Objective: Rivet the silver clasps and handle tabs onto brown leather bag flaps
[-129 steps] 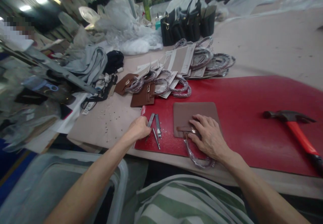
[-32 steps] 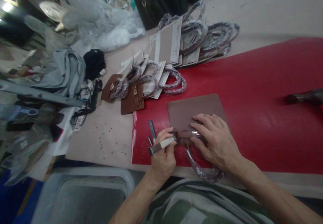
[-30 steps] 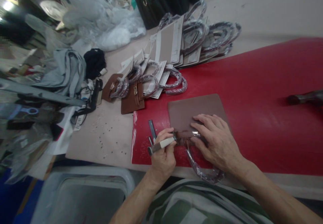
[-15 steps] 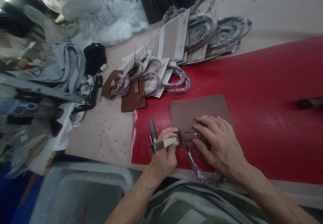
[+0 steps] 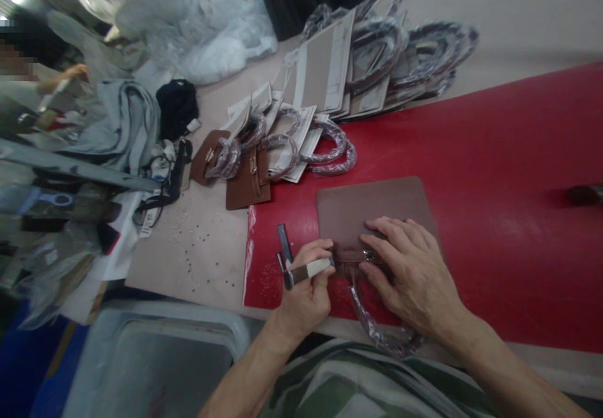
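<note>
My left hand (image 5: 305,295) is closed around a slim tool with a pale grip (image 5: 307,269), pinched between thumb and forefinger like a pen. Its tip is set against the end of the strap tab (image 5: 351,256). My right hand (image 5: 411,275) is spread flat, fingertips pressing down on the tab and on the brown leather panel (image 5: 372,201) beneath it. The panel lies on the red mat (image 5: 494,166) right in front of me. Its plastic-wrapped handle (image 5: 379,333) loops off the near edge of the surface (image 5: 527,9).

To do this well, I judge the tool tip should stay low and close to the tab. The pressing fingers belong just beside the tip rather than in its path, and the panel must lie flat so nothing slides.

Counting outward:
- One tool is in my hand, and two more slim metal tools (image 5: 282,239) lie just beside my knuckles.
- There is one panel under my hands.
- Two small brown flaps with clasps (image 5: 247,182) sit past the mat's corner, with about five wrapped handle loops (image 5: 330,151) among paper tags.
- Farther off is a heap of panels with wrapped handles (image 5: 377,53), overlapping too much to count.
- Many tiny studs (image 5: 198,248) are scattered on the surface.
</note>
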Demonstrator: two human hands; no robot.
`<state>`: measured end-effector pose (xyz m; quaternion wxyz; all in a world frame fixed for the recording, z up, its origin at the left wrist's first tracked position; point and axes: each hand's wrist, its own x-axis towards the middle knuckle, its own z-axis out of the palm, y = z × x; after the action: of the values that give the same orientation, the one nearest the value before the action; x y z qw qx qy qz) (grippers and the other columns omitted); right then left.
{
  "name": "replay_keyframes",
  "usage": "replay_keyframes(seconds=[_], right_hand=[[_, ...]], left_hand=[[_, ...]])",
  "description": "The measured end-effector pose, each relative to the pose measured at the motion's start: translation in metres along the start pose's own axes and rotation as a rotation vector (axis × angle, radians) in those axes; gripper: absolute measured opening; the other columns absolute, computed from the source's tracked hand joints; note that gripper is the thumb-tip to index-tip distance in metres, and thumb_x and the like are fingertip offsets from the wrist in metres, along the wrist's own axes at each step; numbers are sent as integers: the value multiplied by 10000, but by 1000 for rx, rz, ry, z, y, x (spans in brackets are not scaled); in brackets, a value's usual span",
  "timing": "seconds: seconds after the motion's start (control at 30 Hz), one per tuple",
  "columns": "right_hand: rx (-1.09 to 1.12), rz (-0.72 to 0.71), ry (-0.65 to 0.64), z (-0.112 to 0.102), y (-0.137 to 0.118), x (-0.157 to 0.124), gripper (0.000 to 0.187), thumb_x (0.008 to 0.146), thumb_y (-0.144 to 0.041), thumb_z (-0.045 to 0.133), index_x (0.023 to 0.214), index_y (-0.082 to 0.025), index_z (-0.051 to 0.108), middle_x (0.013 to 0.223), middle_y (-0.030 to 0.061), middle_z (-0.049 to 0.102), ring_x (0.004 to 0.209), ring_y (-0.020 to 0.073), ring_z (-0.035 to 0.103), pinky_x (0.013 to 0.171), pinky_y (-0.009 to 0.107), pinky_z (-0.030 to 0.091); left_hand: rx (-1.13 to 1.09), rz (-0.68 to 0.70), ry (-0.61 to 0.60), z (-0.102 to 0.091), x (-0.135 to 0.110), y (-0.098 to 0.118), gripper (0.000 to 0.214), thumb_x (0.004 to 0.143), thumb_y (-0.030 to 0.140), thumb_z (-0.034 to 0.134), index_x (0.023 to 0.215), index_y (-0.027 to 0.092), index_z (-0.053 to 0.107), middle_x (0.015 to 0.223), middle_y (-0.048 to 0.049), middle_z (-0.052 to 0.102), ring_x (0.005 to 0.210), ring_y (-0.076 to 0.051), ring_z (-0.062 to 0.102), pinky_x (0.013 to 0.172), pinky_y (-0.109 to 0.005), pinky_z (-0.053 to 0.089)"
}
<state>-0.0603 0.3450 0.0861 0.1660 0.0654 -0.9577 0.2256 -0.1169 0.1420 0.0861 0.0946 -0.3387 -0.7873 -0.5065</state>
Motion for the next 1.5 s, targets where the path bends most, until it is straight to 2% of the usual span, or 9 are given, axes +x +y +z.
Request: replay_keyframes(seconds=[0.2,0.67,0.9,1.0,1.13,1.23,1.3,1.37,1.5], right_hand=[[-2,10,-14,0,0,-1,281,971,-314,522,1169,-153,641,1325,149,610,1243,341,527,1102,574,363],[17,12,9,2,1,-1,285,964,-323,535,1165,-155,648,1312,149,620,1228,335,538,1106,568,365],[259,24,85,-4,5,-3,249,954,-364,574,1140,-216,650,1228,100,679,1181,292,601,1079,549,418],[326,121,164,-28,19,-8,244,960,-370,577,1129,-215,659,1210,107,683,1137,252,636,1003,444,505],[-89,307,319,-76,69,-41,343,952,-437,539,1077,-158,694,1141,188,693,1122,316,627,1008,471,480],[-488,522,211,-108,115,-76,503,927,-496,484,1087,-78,713,1153,297,662,1081,398,605,895,514,474],[-615,742,49,-122,134,-94,589,911,-512,486,1195,-35,683,1131,338,646,1015,420,602,771,518,453],[-608,903,-79,-129,140,-103,648,910,-491,480,1309,1,613,1115,346,643,982,417,601,695,504,423],[-562,1014,-118,-131,130,-99,593,948,-401,390,1395,-48,551,1181,300,632,1000,374,612,710,466,414]], left_hand=[[-16,8,-87,-4,6,0,229,944,55,526,1121,187,586,1149,-134,685,1116,-222,668,956,-418,590],[76,-19,-62,-1,5,4,202,935,64,521,1076,191,591,1120,-100,690,1091,-197,678,973,-383,585],[70,-7,-98,-1,7,-1,176,903,76,535,1024,186,602,1095,-97,705,1067,-203,696,960,-374,591],[38,-18,-94,-1,8,-1,193,885,63,548,1023,186,603,1094,-96,710,1055,-201,702,966,-373,587],[14,-22,-125,-1,11,-1,220,876,50,530,1032,188,602,1091,-98,707,1050,-203,700,949,-364,588],[-9,-29,-155,-2,12,-3,239,857,38,534,1029,189,603,1079,-95,706,1031,-204,703,938,-363,587],[-35,-35,-145,-3,12,-5,243,846,31,540,1017,190,608,1069,-90,713,1024,-203,707,942,-365,586],[-53,-33,-123,-4,11,-8,241,842,31,544,1009,188,615,1070,-88,720,1031,-202,709,951,-370,584],[-63,-7,-122,-4,10,-11,244,850,37,544,1023,191,619,1088,-87,720,1051,-200,707,966,-374,581]])
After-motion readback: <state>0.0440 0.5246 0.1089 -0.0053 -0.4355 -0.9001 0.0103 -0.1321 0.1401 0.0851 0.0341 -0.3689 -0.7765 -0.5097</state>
